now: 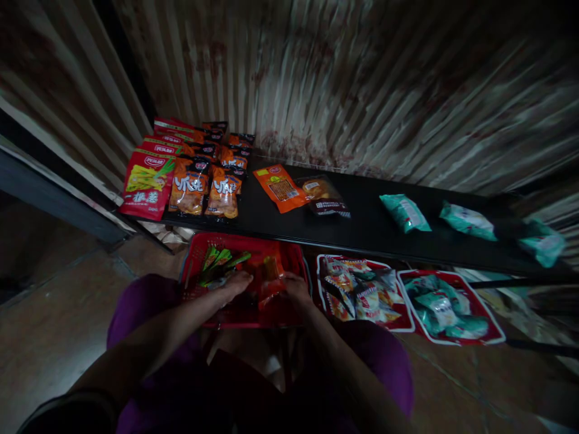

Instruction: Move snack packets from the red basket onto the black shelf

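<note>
Both my hands are inside a red plastic basket (195,247) at the shelf's front edge. My right hand (296,288) is closed on the right side of an orange snack packet (271,271). On the packet's left, my left hand (239,282) has its fingers curled together; what they hold, if anything, is too dark to make out. Several slim green packets (221,260) lie in the basket's left part, close to the left hand. Another orange snack packet (280,188) lies flat on the black shelf (357,220) above, overlapped by a clear-and-brown packet (323,196).
Red bags (147,184) and orange-and-black packets (189,187) stand in rows at the shelf's left end. Several teal packets (404,213) are spaced along its right. Two baskets stand right of mine, with white-and-orange packets (368,298) and teal packets (438,307). Corrugated wall (289,90) rises behind.
</note>
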Tool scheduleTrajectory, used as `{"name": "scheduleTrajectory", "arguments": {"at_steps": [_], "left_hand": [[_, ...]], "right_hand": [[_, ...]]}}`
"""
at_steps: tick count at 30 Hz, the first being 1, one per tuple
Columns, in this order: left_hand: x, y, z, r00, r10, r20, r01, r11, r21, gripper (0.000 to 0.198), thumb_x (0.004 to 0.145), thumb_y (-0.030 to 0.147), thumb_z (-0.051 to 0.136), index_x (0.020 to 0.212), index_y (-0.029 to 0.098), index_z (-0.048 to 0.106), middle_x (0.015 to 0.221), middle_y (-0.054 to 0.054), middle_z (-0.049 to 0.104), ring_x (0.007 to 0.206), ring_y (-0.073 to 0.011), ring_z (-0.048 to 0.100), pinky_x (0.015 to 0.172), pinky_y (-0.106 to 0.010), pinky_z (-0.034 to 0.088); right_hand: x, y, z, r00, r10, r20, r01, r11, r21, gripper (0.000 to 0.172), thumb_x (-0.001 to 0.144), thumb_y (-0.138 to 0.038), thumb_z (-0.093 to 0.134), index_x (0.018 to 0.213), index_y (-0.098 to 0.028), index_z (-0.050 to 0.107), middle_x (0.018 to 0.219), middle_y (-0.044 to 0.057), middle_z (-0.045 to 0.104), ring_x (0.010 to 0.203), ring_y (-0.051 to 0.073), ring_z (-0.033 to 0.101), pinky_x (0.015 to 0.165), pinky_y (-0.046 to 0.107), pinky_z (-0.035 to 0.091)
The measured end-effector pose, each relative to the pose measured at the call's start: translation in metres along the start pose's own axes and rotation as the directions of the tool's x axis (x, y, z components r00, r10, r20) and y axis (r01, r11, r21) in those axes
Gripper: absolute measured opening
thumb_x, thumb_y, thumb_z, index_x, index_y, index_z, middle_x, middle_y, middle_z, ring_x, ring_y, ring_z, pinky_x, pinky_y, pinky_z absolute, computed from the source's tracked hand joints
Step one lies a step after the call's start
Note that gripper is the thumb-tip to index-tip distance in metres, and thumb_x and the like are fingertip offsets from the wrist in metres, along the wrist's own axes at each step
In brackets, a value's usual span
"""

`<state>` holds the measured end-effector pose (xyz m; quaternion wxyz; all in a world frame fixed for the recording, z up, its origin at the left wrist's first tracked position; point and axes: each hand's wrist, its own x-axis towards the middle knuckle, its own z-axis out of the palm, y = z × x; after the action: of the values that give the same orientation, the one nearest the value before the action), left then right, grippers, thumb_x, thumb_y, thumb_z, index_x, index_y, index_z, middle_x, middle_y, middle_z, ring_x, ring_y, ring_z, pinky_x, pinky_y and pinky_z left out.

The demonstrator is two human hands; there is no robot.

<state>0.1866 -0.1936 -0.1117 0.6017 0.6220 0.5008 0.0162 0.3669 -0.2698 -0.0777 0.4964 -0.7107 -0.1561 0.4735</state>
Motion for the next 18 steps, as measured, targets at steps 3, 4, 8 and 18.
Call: {"name": "scheduleTrajectory", "arguments": {"at_steps": [3, 4, 8, 18], "left_hand": [[-0.015, 0.011, -0.002, 0.995, -0.101, -0.011, 0.097, 0.980, -0.173, 0.051, 0.088, 0.056, 0.030, 0.104, 0.016, 0.058, 0.102, -0.013, 0.068, 0.089, -0.0213, 0.065, 0.069, -0.030, 0.050], [-0.021, 0.015, -0.002, 0.992, -0.129, 0.005, 0.125, 0.947, -0.297, 0.052, 0.087, 0.057, 0.033, 0.104, 0.015, 0.058, 0.099, -0.013, 0.068, 0.086, -0.0208, 0.065, 0.068, -0.029, 0.050], [-0.046, 0.030, -0.002, 0.991, -0.131, 0.029, 0.114, 0.717, -0.688, 0.038, 0.079, 0.044, 0.057, 0.103, 0.015, 0.060, 0.092, -0.010, 0.070, 0.080, -0.0175, 0.066, 0.072, -0.027, 0.051], [-0.112, 0.077, -0.012, 0.954, 0.230, -0.192, -0.294, 0.595, -0.748, 0.040, 0.059, 0.035, 0.078, 0.091, 0.014, 0.068, 0.084, -0.006, 0.072, 0.075, -0.0192, 0.066, 0.074, -0.033, 0.051]], "right_hand": [[-0.034, -0.011, -0.002, 0.995, 0.096, -0.001, -0.096, 0.995, 0.020, 0.024, 0.056, -0.031, 0.075, 0.072, -0.017, 0.063, 0.063, 0.002, 0.067, 0.058, 0.017, 0.063, 0.046, 0.024, 0.048], [-0.045, -0.013, -0.004, 0.990, 0.138, -0.009, -0.138, 0.990, 0.042, 0.023, 0.056, -0.029, 0.074, 0.074, -0.018, 0.064, 0.068, 0.002, 0.068, 0.061, 0.018, 0.065, 0.048, 0.025, 0.050], [-0.075, -0.012, -0.015, 0.981, 0.192, 0.004, -0.191, 0.979, 0.068, 0.020, 0.061, -0.026, 0.070, 0.080, -0.021, 0.066, 0.078, 0.001, 0.071, 0.071, 0.018, 0.067, 0.056, 0.027, 0.052], [-0.112, -0.060, -0.026, 0.989, -0.142, 0.048, 0.134, 0.981, 0.141, 0.038, 0.062, -0.040, 0.077, 0.094, -0.020, 0.070, 0.087, 0.003, 0.074, 0.080, 0.017, 0.068, 0.073, 0.027, 0.053]]}}
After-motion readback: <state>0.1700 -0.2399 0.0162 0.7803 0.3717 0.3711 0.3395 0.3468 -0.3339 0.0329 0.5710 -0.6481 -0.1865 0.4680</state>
